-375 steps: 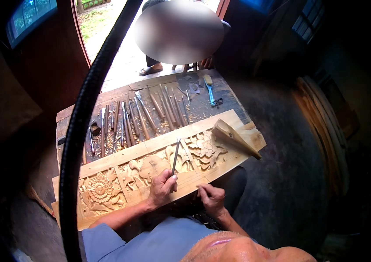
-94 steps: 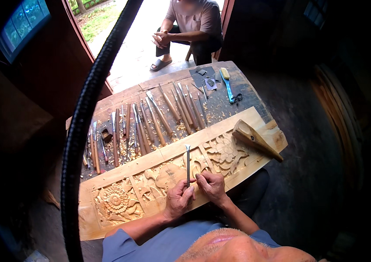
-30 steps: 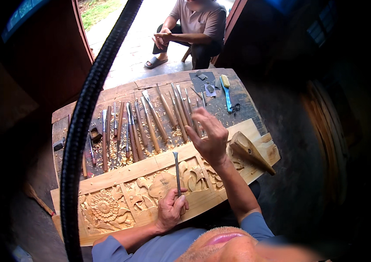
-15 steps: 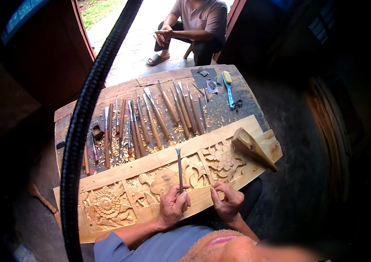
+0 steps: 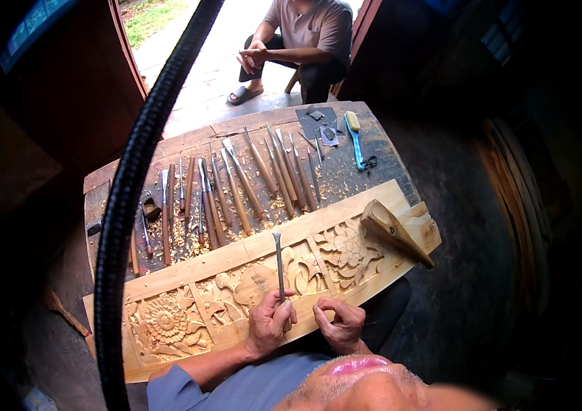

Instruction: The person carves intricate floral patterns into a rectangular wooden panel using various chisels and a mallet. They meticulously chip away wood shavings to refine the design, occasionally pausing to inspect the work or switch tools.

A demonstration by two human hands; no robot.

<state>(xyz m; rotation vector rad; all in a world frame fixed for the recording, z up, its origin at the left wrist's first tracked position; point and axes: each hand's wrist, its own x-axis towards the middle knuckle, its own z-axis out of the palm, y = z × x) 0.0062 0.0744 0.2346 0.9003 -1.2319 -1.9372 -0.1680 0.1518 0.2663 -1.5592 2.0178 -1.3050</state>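
Note:
My left hand [image 5: 269, 322] grips a slim metal chisel [image 5: 279, 267] with its flared tip pointing up over the carved wooden panel [image 5: 241, 288]. My right hand [image 5: 339, 322] is closed near the panel's front edge, fingers curled toward the thumb; whatever it might hold is hidden. The panel shows floral reliefs in framed sections and lies along the near side of the workbench. A wooden mallet [image 5: 394, 229] rests on its right end. Beyond the panel lie several wood-handled carving tools [image 5: 250, 192] among shavings.
The scuffed workbench [image 5: 380, 157] also bears a blue-handled brush [image 5: 354, 140] and dark abrasive pieces [image 5: 315, 116]. A person [image 5: 301, 48] sits in the doorway with hands together. Long boards [image 5: 510, 205] stand at the right; a black cable [image 5: 147, 130] crosses the view at left.
My right hand was raised over the tools a second ago and has come down to the panel's front edge. My left hand keeps the chisel in about the same place.

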